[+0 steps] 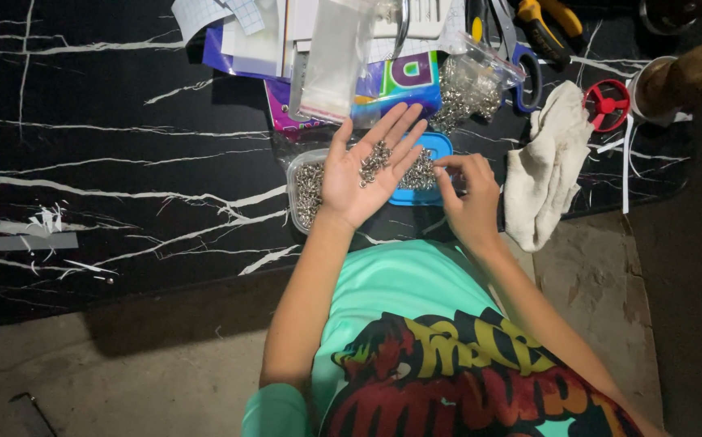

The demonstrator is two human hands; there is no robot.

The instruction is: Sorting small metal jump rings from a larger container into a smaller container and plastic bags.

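Observation:
My left hand (pixel 365 170) is held palm up over a clear plastic tub (pixel 303 194) full of small silver metal rings. A small heap of the same rings (pixel 373 162) lies on its palm and fingers. My right hand (pixel 468 194) is just to the right, fingertips pinched together at the edge of a blue lid (pixel 434 146) that also carries a pile of rings. Whether a ring sits between those fingertips is too small to tell.
A black mat with white veins (pixel 124 162) covers the floor. Behind the tub lie a clear bag of rings (pixel 468 85), papers and packets (pixel 327 48), scissors and yellow-handled pliers (pixel 541 32). A beige cloth (pixel 545 162) and a red reel (pixel 606 105) lie to the right.

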